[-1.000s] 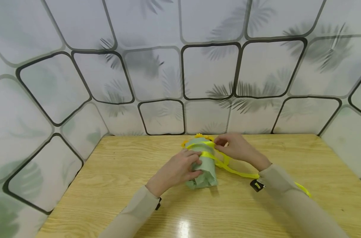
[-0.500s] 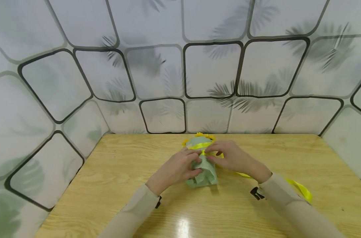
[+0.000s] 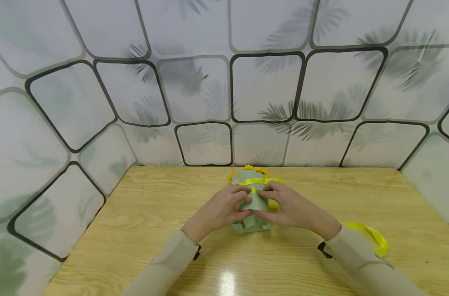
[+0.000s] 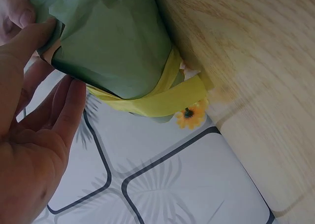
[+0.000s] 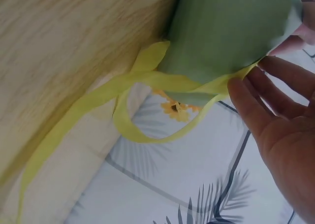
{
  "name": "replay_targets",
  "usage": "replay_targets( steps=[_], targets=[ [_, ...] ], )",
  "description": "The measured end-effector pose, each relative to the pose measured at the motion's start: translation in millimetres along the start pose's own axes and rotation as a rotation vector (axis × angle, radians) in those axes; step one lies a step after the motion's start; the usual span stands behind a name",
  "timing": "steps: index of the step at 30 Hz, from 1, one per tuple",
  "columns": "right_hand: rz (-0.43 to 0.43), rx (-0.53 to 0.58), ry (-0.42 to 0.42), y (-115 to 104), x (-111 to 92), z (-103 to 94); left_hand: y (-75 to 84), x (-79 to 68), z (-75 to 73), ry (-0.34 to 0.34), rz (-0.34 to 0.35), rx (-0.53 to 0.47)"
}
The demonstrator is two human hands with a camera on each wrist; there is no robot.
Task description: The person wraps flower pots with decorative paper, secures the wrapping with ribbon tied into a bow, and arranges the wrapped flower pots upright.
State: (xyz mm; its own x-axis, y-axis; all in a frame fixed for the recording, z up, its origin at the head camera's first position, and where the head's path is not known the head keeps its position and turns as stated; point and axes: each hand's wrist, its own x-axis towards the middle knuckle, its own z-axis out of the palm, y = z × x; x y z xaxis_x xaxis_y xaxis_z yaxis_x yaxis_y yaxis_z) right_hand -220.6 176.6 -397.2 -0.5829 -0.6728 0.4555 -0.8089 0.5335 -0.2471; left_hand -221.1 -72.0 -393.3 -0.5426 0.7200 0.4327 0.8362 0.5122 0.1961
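A small bouquet (image 3: 259,201) in pale green wrapping paper lies on the table, its orange-yellow flowers (image 3: 249,167) at the far end. Yellow ribbon (image 3: 255,181) runs around its upper part. My left hand (image 3: 218,209) grips the left side of the bouquet, fingertips at the ribbon on top and thumb lower on the paper. From the right, my right hand (image 3: 296,207) meets it, its fingers holding the ribbon (image 5: 192,82) against the paper. In the right wrist view a loose loop hangs beside those fingers. The exact pinch on the ribbon is partly hidden.
The ribbon's long tail (image 3: 376,238) curls on the wooden table (image 3: 143,230) beside the right forearm. Behind the table's far edge hangs a patterned white cloth (image 3: 261,86). Dark straps with buckles (image 3: 324,250) sit at the wrists.
My right hand has come down and left from the ribbon's upper right to the middle of the bouquet, facing my left hand. The left hand stays in place.
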Motion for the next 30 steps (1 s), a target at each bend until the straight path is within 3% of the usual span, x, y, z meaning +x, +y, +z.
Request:
replay_targets(
  steps=[7, 10, 13, 15, 18, 20, 23, 26, 30],
  targets=[
    [-0.046, -0.116, 0.072, 1, -4, 0.4, 0.9, 2.4, 2.1, 0.004, -0.003, 0.014],
    [-0.059, -0.157, 0.067, -2, -3, 1.5, 0.5, 2.7, 1.9, 0.011, 0.0, 0.005],
    [-0.059, -0.161, 0.049, -5, -1, 3.7, -2.9, 2.6, -1.2, -0.026, -0.013, -0.046],
    [-0.055, -0.16, 0.044, -7, 1, 5.0, -7.7, 1.5, -6.0, -0.049, -0.058, -0.139],
    [-0.037, -0.16, 0.045, -11, 3, 5.9, -19.2, 0.9, -12.9, -0.015, -0.181, -0.272],
    [-0.019, -0.166, 0.045, -12, 4, 6.4, -28.3, 1.8, -14.8, 0.008, -0.271, -0.305],
    [0.008, -0.181, 0.047, -13, 4, 6.8, -40.0, 4.6, -11.2, -0.044, -0.364, -0.298],
    [0.016, -0.191, 0.054, -13, 5, 7.2, -47.2, 2.7, -4.2, -0.099, -0.386, -0.281],
    [0.008, -0.192, 0.066, -14, 5, 6.6, -53.1, -6.2, -6.3, -0.033, -0.375, -0.245]
  ],
)
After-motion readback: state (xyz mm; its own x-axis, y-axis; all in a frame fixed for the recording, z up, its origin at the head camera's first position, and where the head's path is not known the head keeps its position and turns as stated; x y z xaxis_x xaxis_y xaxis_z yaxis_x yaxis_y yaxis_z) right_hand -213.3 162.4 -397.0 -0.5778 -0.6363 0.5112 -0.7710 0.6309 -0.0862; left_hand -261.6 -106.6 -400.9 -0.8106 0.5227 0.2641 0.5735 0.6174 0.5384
